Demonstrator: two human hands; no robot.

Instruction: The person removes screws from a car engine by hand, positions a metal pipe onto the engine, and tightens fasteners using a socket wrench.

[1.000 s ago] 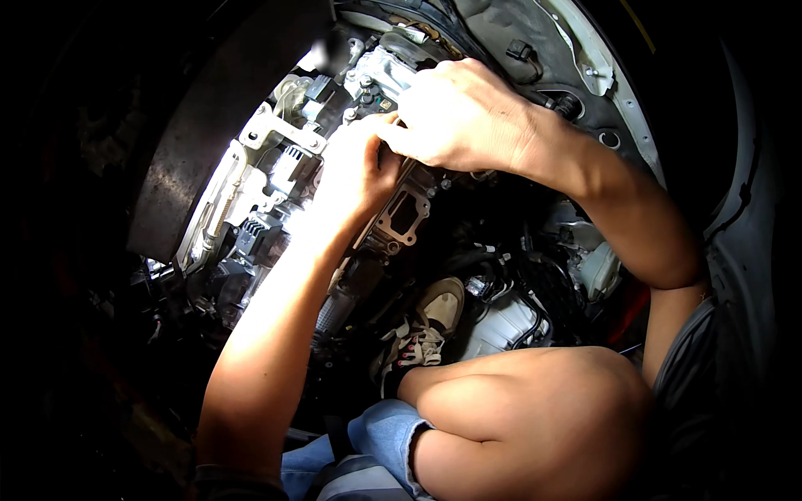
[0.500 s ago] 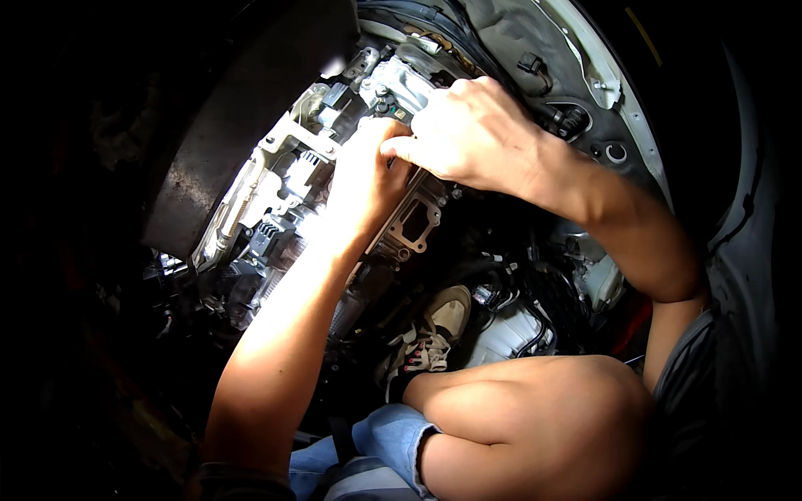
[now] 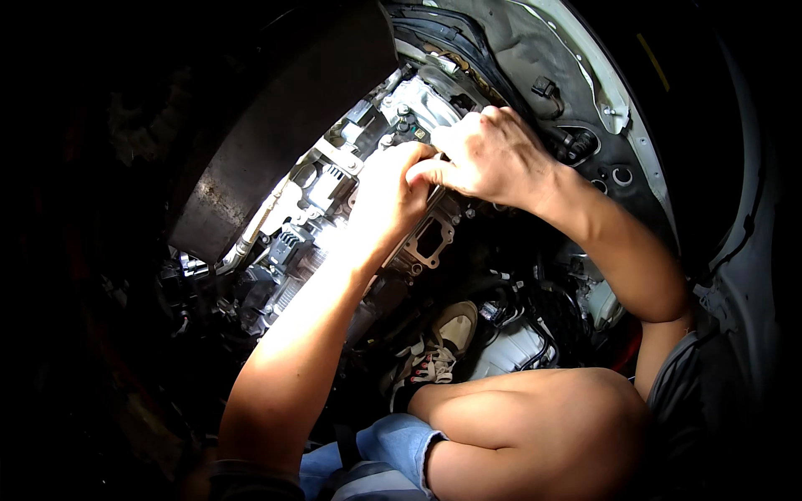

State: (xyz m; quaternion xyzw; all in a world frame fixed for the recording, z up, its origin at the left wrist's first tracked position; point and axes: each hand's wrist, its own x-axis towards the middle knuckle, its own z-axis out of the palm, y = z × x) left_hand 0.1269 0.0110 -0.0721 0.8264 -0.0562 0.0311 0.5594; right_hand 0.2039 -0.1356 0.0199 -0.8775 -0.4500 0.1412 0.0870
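Observation:
An engine with silver metal castings and black plugs sits in an open engine bay, strongly lit. My left hand is at its right-hand edge, fingers curled down against it. My right hand meets it from the right, knuckles up and fingers bent, its thumb reaching across to the left hand's fingertips. Both hands look closed; what lies between or under them is hidden. Just below them a flat metal flange with a rectangular port shows on the engine's side.
A dark panel rises along the engine's left side. Hoses and a pale body edge border the far right. My bent knee and shoe are inside the bay, beside a white box and loose wiring.
The whole view has shifted, so the scene sits slightly lower and further right. Both hands stay together at the same spot on the engine, with little change in their grip.

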